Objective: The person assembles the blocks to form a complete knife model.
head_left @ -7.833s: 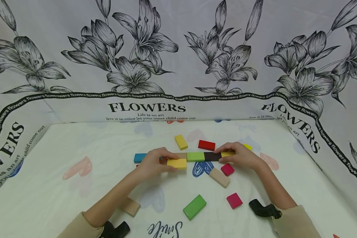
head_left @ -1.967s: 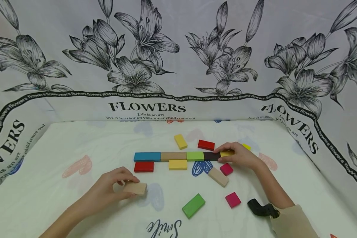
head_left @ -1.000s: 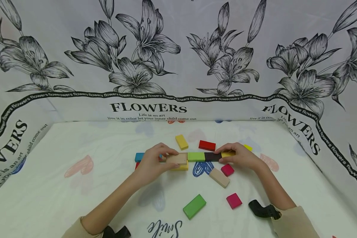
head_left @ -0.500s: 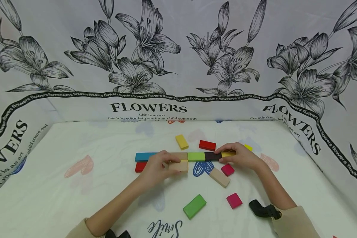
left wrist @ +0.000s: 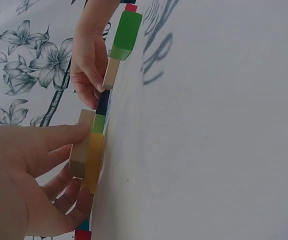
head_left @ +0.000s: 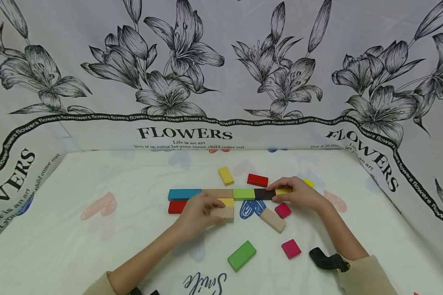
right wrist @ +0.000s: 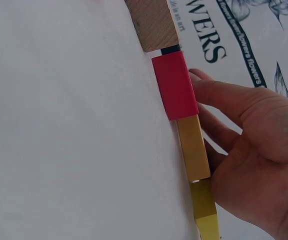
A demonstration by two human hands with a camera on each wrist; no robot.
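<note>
My left hand pinches a plain wooden block between thumb and fingers, at the near side of a yellow block. In the left wrist view this wooden block overlaps the yellow block. Behind runs a row: a blue block, a tan block, a light green block, a black block and a yellow end block. My right hand grips the black block's right end with thumb and index finger, partly covering the yellow end block. A red block lies against the blue one.
Behind the row lie a yellow block, a red block and a bright yellow piece. Nearer are a wooden block, two crimson blocks, one close to the row, and a green block. Flower-printed cloth stands behind.
After leaving the yellow block before the row, my left hand took the wooden block from the near left. It carried it over the yellow block, then drew it nearer. The right hand stays put.
</note>
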